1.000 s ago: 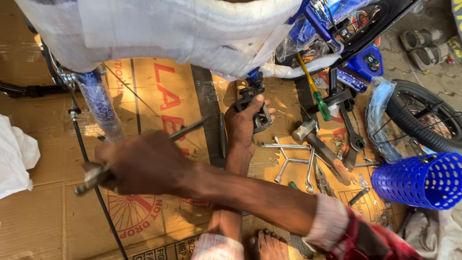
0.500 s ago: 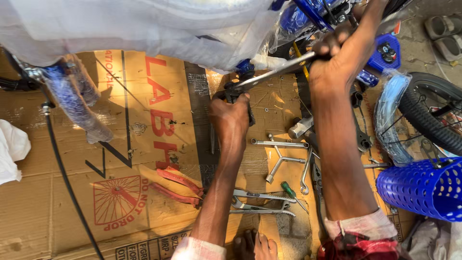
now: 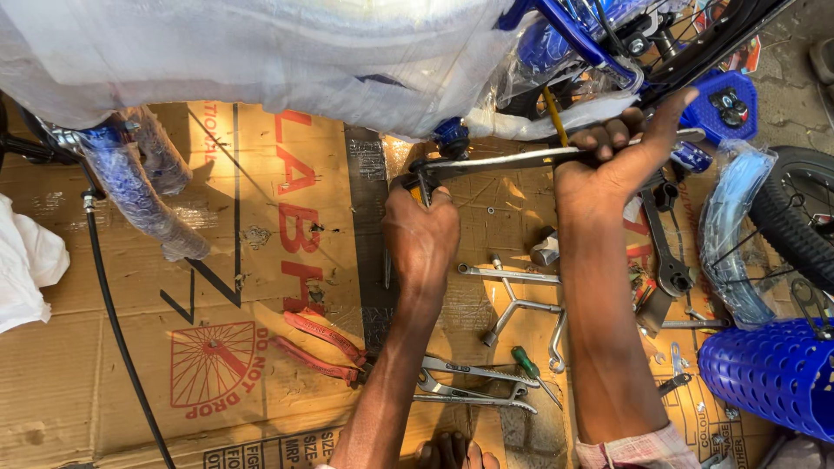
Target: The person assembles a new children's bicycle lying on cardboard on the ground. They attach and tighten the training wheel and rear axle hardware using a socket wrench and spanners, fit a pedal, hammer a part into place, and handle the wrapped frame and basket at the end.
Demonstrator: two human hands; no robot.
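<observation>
A blue bicycle frame point(image 3: 556, 26), partly wrapped in clear plastic point(image 3: 261, 52), hangs across the top of the head view. My right hand point(image 3: 617, 161) grips the handle end of a long silver wrench point(image 3: 512, 159) that lies level under the frame. The wrench's head meets a fitting point(image 3: 423, 178) just below a blue frame part point(image 3: 452, 137). My left hand point(image 3: 421, 234) is closed around a small tool or the fitting at that spot; what it grips is hidden by the fingers.
Flattened cardboard point(image 3: 217, 365) covers the floor. On it lie red-handled pliers point(image 3: 326, 347), several spanners point(image 3: 473, 382), a three-way socket wrench point(image 3: 517, 304) and a green screwdriver point(image 3: 528, 363). A blue basket point(image 3: 769, 373), a tyre point(image 3: 795, 226) and a black cable point(image 3: 113, 339) lie around.
My right hand swung from the left side across to the right with the long wrench and now holds it level under the frame. The left hand stayed at the fitting. The view moved closer.
</observation>
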